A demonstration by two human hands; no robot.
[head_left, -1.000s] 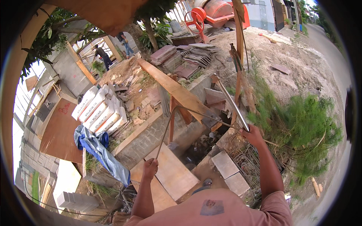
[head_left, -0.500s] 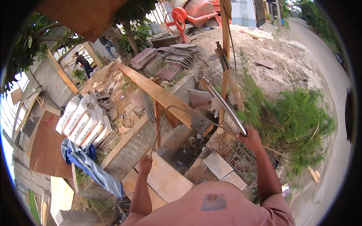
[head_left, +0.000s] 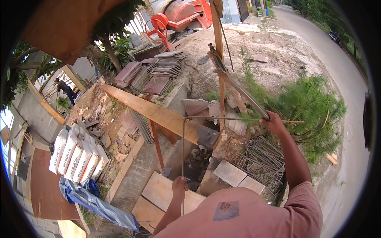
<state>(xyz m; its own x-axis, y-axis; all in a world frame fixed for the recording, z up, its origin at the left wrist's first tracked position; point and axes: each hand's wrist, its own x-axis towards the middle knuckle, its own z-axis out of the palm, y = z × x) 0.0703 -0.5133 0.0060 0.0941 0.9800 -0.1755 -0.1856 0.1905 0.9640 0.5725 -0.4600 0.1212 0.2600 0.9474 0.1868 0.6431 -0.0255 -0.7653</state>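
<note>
in front of the long wooden plank (head_left: 151, 112), a thin metal rod (head_left: 183, 150) already carries one sharp bend; whether more bending is left, i cannot tell. a metal bar (head_left: 254, 103) ends in the wrapped fingers of the right hand (head_left: 274, 123), by the rod; the left hand (head_left: 180, 185) curls around the rod's lower length.

A thin brown rod (head_left: 183, 146) is bent near a right angle, one leg pointing down, the other running rightward; a thicker, silvery bar (head_left: 251, 100) slants from upper left down toward that rightward leg.
</note>
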